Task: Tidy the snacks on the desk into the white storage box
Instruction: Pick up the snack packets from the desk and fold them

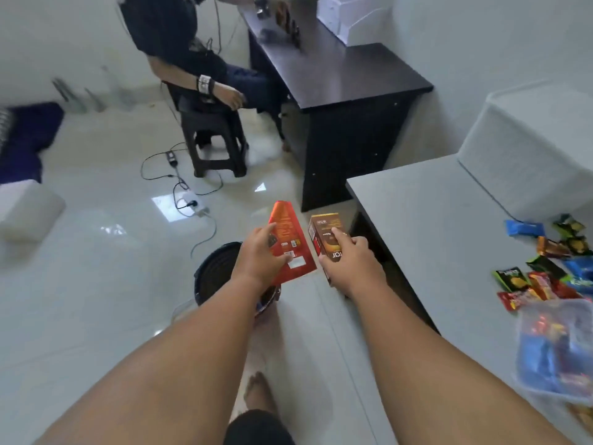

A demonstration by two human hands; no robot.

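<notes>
My left hand (pixel 261 255) grips a flat red snack box (pixel 290 244), held out over the floor left of the grey desk (pixel 433 226). Beside it my right hand (pixel 348 258) grips a brown snack box (pixel 327 229), thumb on its front. Several small snack packets (pixel 545 261) lie in a loose pile on the desk's right side. At the desk's near right edge stands a translucent white storage box (pixel 555 348) with blue and red packets inside. A large white fabric box (pixel 532 149) sits at the back of the desk.
A black bucket (pixel 215 271) stands on the tiled floor under my left forearm. A person sits on a dark stool (pixel 218 146) at a black desk (pixel 337 72). Cables and a power strip (pixel 192 203) lie on the floor. My bare foot (pixel 260 393) shows below.
</notes>
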